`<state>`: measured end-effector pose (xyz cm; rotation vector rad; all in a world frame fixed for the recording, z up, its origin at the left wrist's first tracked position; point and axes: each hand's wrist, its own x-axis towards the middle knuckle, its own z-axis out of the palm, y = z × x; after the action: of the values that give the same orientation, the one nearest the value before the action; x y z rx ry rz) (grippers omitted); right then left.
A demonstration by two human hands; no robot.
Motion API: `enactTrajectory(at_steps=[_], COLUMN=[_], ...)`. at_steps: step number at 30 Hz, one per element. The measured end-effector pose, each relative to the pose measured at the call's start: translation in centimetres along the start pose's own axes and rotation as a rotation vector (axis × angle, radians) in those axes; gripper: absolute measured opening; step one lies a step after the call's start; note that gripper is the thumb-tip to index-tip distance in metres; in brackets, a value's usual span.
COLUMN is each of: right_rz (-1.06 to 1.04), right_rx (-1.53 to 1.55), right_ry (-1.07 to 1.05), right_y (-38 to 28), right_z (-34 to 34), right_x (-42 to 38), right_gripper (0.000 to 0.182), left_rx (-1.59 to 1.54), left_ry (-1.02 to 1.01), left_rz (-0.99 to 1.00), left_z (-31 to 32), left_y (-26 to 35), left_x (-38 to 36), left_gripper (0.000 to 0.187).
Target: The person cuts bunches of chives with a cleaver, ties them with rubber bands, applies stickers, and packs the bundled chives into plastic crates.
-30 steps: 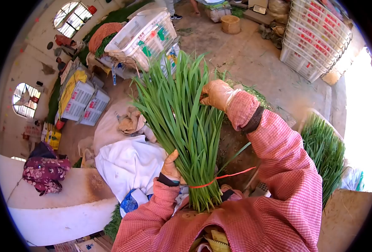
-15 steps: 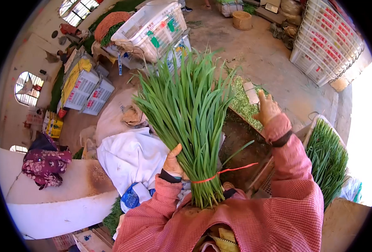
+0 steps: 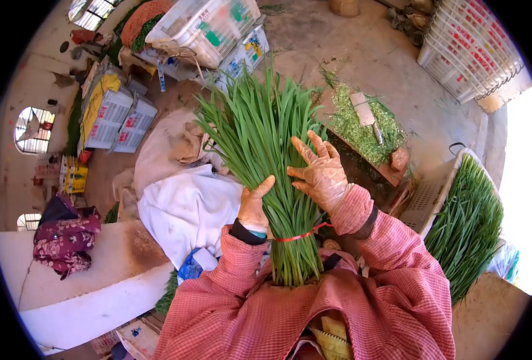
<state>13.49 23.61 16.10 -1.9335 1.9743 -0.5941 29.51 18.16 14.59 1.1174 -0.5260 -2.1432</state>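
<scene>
A large bundle of Chinese chives stands against my front, leaves fanned out away from me and cut stems toward my body. A thin red tie wraps its lower part, with a short end passing right beneath my right wrist. My gloved left hand grips the left side of the bundle above the tie, thumb raised over the leaves; its other fingers are hidden. On the right side, my gloved right hand has its fingers spread over the leaves, apparently touching them.
At right stands a white crate full of chives. A cleaver lies on chopped green bits ahead. White cloth is left of the bundle. Stacked crates rise at far right; more crates stand ahead left.
My right hand has come in from the right to the bundle's right side. My left hand keeps its grip. The view has shifted slightly, showing more of the cleaver and the crate.
</scene>
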Motion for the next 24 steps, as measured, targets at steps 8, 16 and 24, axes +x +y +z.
enactTrajectory(at_steps=[8, 16, 24], right_rz=[0.026, 0.010, 0.064], right_rx=[-0.161, 0.097, 0.093], right_ry=[-0.179, -0.173, -0.152], right_y=[-0.3, -0.1, 0.1], right_z=[-0.1, -1.1, -1.7], right_x=[2.0, 2.1, 3.0], right_gripper=[0.039, 0.035, 0.026], left_rx=[0.007, -0.152, -0.102], left_ry=[0.003, -0.083, -0.184], left_rz=[0.014, -0.088, -0.011], left_z=[-0.5, -2.5, -1.1], left_y=[0.3, 0.3, 0.6], left_x=[0.5, 1.5, 1.7], left_gripper=[0.029, 0.032, 0.033])
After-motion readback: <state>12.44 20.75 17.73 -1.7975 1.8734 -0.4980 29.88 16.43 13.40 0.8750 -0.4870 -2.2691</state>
